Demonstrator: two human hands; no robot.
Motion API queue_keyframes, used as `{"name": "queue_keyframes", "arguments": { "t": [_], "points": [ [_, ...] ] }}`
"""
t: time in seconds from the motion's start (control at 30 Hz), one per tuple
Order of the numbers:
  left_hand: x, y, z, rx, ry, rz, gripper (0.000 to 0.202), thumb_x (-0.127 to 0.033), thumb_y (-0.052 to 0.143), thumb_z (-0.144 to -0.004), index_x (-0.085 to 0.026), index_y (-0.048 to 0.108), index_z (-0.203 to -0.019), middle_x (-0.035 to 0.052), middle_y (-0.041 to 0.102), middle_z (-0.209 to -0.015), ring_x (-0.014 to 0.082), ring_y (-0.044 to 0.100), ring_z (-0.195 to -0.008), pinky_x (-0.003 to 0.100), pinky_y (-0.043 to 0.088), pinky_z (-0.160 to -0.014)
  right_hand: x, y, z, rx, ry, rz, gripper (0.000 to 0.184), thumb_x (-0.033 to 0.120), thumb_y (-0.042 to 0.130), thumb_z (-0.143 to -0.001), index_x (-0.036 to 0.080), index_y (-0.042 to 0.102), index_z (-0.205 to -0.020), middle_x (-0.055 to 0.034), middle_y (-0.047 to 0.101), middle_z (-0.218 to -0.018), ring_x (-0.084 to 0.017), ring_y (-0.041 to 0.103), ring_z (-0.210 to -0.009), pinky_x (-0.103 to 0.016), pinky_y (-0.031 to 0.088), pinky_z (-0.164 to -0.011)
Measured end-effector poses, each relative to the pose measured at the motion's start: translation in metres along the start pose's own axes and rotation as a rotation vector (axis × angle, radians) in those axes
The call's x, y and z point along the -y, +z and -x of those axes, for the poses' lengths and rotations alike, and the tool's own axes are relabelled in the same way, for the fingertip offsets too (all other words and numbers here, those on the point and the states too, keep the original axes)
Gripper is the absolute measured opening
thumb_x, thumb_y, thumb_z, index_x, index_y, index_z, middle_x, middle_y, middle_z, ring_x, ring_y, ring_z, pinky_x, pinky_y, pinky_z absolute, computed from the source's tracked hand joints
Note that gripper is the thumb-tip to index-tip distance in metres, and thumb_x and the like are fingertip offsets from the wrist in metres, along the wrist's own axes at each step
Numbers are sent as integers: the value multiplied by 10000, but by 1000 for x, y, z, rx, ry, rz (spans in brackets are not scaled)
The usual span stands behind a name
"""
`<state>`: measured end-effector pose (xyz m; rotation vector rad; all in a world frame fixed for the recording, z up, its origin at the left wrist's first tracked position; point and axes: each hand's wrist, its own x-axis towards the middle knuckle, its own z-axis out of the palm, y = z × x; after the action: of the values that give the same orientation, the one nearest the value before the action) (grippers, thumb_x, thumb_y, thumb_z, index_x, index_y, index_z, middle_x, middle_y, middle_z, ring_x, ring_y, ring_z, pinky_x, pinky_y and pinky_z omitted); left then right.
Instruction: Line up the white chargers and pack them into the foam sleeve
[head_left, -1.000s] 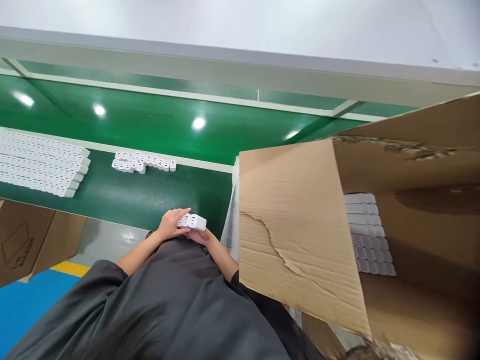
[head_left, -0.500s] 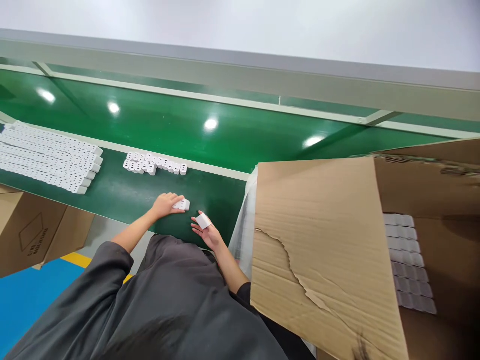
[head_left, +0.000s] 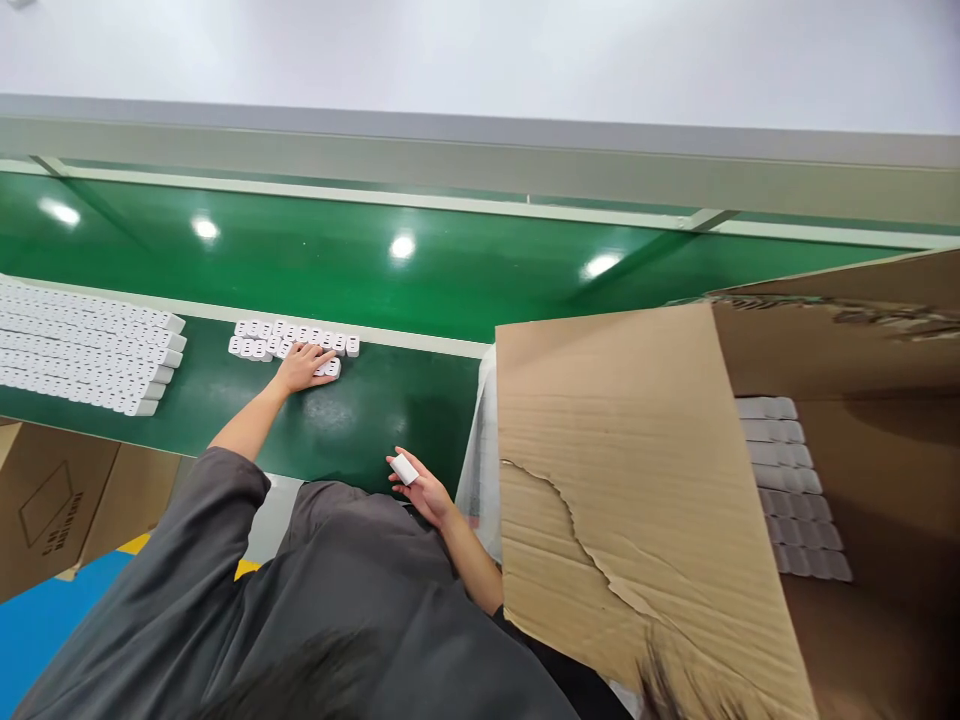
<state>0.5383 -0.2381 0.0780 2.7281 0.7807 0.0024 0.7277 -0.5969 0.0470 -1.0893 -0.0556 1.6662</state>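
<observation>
My left hand [head_left: 301, 367] is closed over a few white USB chargers [head_left: 328, 369], small blocks with dark slots on top. They lie against the front of a short double row of the same chargers [head_left: 255, 329] near the bench's back edge. The palm and fingers cover part of that row. Closer to my body, my right hand [head_left: 430, 495], palm turned up, grips one white charger [head_left: 405, 468] between thumb and fingers, its plain side showing. It is held just above the green bench top [head_left: 367, 420].
To the left is a large block of packed chargers [head_left: 82, 345]. An open cardboard box [head_left: 615, 460] stands close on my right, its flap raised, with stacked white pieces [head_left: 787, 480] inside. Another carton [head_left: 67, 495] is below the bench at left. A pale shelf [head_left: 480, 160] crosses above.
My left hand has moved forward and left with its chargers, up to the short row. The right hand still holds its charger and has turned it slightly. The view has shifted a little.
</observation>
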Motion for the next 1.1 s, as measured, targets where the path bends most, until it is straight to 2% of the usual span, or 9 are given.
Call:
{"name": "queue_keyframes", "arguments": {
  "t": [0.17,0.3,0.37,0.47,0.57,0.67,0.8,0.93,1.1],
  "points": [
    [3,-3,3,-55,-57,60,515,-522,600,-892,-237,614,-1321,163,590,-1280,343,472,-1250,495,239,-1120,9,5,-5,52,-61,27,693,182,606,-608,296,612,-1291,-53,640,-1306,-229,670,-1054,-432,508,-986],
    [-10,-3,8,-137,-141,133,590,-516,650,-865,-193,568,-1352,193,518,-1385,387,380,-1362,571,150,-1179,13,13,-17,42,-120,132,559,279,663,-706,274,604,-1262,-67,647,-1213,-248,665,-1072,-466,487,-1024],
    [-33,1,16,-170,-160,189,646,-527,640,-872,-154,521,-1386,220,474,-1428,403,335,-1404,603,146,-1185,15,18,-23,8,-159,215,517,323,696,-744,275,594,-1249,-63,634,-1186,-238,669,-1036,-456,495,-1007],
    [-85,17,37,-145,-105,310,636,-513,624,-889,-184,480,-1414,180,487,-1444,342,414,-1381,536,312,-1163,19,26,-32,-34,-244,350,563,351,753,-725,280,577,-1255,-63,601,-1241,-237,642,-1064,-438,492,-1001],
    [-136,40,59,-57,-25,441,608,-476,603,-908,-241,438,-1444,110,581,-1374,238,608,-1187,384,526,-980,23,36,-38,-47,-353,476,603,333,779,-705,283,579,-1272,-70,575,-1323,-266,544,-1233,-435,444,-1060],
    [-162,58,69,-7,-6,512,624,-420,548,-935,-216,370,-1497,125,606,-1361,219,665,-1096,334,574,-847,25,44,-41,-41,-435,568,605,315,751,-736,285,566,-1311,-76,571,-1362,-275,497,-1296,-456,412,-1093],
    [-156,63,57,26,5,480,532,-429,591,-908,-224,517,-1393,110,639,-1323,244,645,-1146,371,539,-929,23,48,-41,-62,-495,631,658,290,704,-765,289,509,-1393,-76,491,-1476,-274,440,-1368,-478,341,-1162],
    [-137,49,29,-1,-42,335,422,-444,693,-847,-219,643,-1201,123,668,-1213,300,602,-1156,455,444,-1013,22,40,-32,-95,-497,646,737,270,698,-759,296,455,-1455,-65,412,-1550,-265,327,-1461,-486,219,-1232],
    [-114,25,-5,-145,-226,135,372,-378,669,-866,-201,630,-1191,202,546,-1337,395,443,-1296,560,309,-1068,18,18,3,-161,-414,577,761,284,688,-763,309,430,-1478,-95,481,-1480,-289,468,-1340,-572,330,-1150]
  ]
}}
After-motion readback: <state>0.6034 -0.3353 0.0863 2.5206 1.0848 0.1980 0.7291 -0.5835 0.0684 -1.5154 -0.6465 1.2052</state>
